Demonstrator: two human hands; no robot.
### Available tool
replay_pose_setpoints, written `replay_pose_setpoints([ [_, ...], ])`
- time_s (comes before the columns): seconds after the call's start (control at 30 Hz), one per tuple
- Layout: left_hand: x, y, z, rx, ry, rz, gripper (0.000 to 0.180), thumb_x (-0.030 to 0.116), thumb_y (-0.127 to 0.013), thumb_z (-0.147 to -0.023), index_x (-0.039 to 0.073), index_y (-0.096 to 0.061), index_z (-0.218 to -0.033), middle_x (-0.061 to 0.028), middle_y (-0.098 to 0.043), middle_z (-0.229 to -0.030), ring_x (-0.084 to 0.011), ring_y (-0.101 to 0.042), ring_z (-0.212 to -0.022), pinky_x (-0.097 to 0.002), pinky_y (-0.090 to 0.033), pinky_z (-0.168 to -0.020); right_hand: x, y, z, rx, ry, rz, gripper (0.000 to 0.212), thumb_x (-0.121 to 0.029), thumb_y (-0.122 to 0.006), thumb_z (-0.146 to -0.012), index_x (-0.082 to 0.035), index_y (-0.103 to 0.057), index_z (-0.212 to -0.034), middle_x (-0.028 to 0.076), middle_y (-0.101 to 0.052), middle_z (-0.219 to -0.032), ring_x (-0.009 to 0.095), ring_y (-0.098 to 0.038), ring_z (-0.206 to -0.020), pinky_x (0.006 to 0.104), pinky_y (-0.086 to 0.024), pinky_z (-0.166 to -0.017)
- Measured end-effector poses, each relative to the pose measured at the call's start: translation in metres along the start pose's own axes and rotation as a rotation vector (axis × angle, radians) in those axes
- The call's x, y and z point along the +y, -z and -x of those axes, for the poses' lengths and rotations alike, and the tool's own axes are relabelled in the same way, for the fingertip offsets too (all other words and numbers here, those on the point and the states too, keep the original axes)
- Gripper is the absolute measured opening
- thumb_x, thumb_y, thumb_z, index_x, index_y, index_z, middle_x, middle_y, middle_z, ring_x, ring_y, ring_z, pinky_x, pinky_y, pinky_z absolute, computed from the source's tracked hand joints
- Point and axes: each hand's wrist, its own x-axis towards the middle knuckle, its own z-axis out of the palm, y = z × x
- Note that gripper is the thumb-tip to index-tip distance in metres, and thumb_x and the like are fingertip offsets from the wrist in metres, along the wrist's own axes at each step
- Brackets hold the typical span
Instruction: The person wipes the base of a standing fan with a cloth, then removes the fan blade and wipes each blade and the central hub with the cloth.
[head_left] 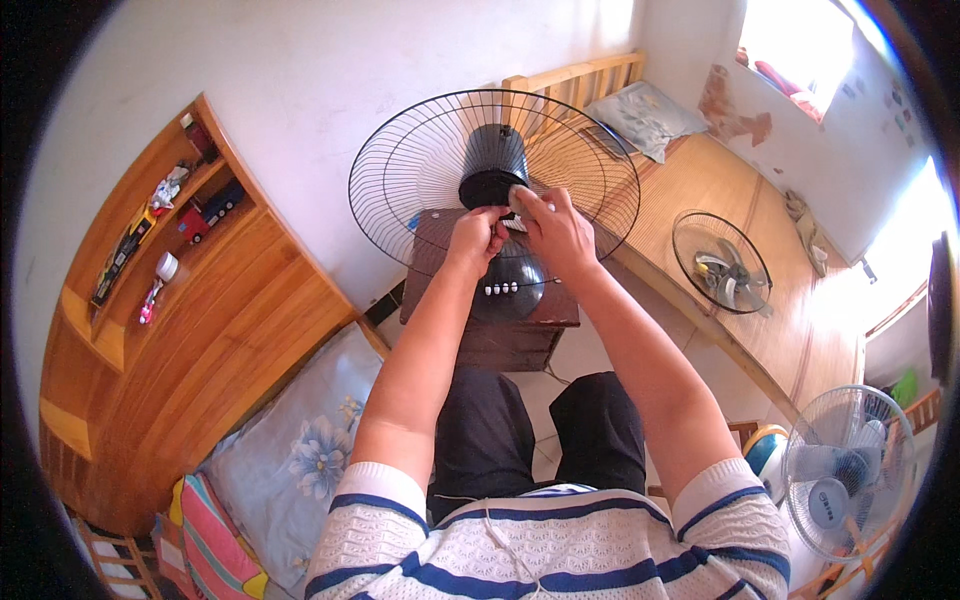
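A black table fan stands in front of me with its wire rear guard (393,235) and motor housing (496,160) exposed. No blades are mounted on it. Its round base (520,300), with a row of white buttons, rests on a dark brown cabinet (510,345). Just under the motor housing, my left hand (477,240) is closed with its fingertips together. My right hand (562,235) pinches a small pale piece (516,200) against the housing's lower edge. What that piece is, and what my left fingers hold, I cannot make out.
On the wooden bed (715,200) at right lie a round black guard with grey blades (735,272) and a pillow (648,115). A white fan (848,470) stands at lower right. To the left are a wooden headboard (240,290) with shelves and a floral pillow (310,440).
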Motion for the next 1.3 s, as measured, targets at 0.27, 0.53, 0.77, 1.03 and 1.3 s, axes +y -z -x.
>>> replay_pose_setpoints([
  [0.27, 0.0, 0.0, 0.003, 0.033, 0.0, -0.063, 0.022, 0.022, -0.052, -0.098, 0.005, -0.065, -0.103, 0.0005, -0.054, -0.061, -0.0083, -0.043, -0.048, -0.0215, -0.033, -0.043, 0.031, -0.016, 0.035, -0.047, -0.073, 0.002, 0.035, -0.025, -0.066, -0.085, -0.024, -0.064, -0.12, 0.01, -0.058, -0.107, 0.031, -0.065, -0.093, 0.0424, -0.053, -0.074],
  [0.53, -0.004, 0.004, -0.002, 0.011, -0.001, -0.096, 0.02, 0.022, -0.052, -0.098, 0.007, -0.065, -0.103, 0.0, -0.055, -0.061, -0.008, -0.044, -0.046, -0.0231, -0.031, -0.042, 0.002, 0.029, 0.009, 0.031, -0.004, -0.033, 0.039, -0.018, -0.059, -0.087, -0.023, -0.058, -0.126, 0.012, -0.055, -0.112, 0.034, -0.064, -0.089, 0.0451, -0.053, -0.072],
  [0.77, -0.002, 0.001, -0.004, -0.004, 0.025, -0.068, 0.021, 0.022, -0.051, -0.099, 0.005, -0.063, -0.103, -0.0025, -0.055, -0.061, -0.0088, -0.043, -0.045, -0.0231, -0.03, -0.04, -0.016, 0.064, -0.005, 0.172, 0.094, -0.075, 0.038, -0.017, -0.062, -0.086, -0.021, -0.061, -0.124, 0.012, -0.057, -0.111, 0.034, -0.064, -0.087, 0.0438, -0.054, -0.071],
  [1.03, -0.002, 0.015, -0.008, -0.018, 0.017, -0.015, 0.02, 0.024, -0.055, -0.098, 0.006, -0.062, -0.104, -0.0046, -0.06, -0.066, -0.0102, -0.049, -0.048, -0.0224, -0.036, -0.042, -0.015, 0.072, 0.018, 0.148, 0.062, -0.167, 0.038, -0.017, -0.063, -0.083, -0.018, -0.063, -0.121, 0.012, -0.057, -0.111, 0.034, -0.066, -0.086, 0.0439, -0.054, -0.071],
  [1.3, 0.005, 0.014, 0.011, 0.029, 0.073, -0.053, 0.028, 0.031, -0.057, -0.097, 0.006, -0.058, -0.11, -0.0108, -0.07, -0.083, -0.0137, -0.064, -0.061, -0.0238, -0.049, -0.05, 0.019, 0.072, 0.059, 0.087, -0.064, -0.3, 0.038, -0.018, -0.064, -0.082, -0.014, -0.065, -0.119, 0.013, -0.06, -0.107, 0.034, -0.062, -0.098, 0.0412, -0.051, -0.084],
])
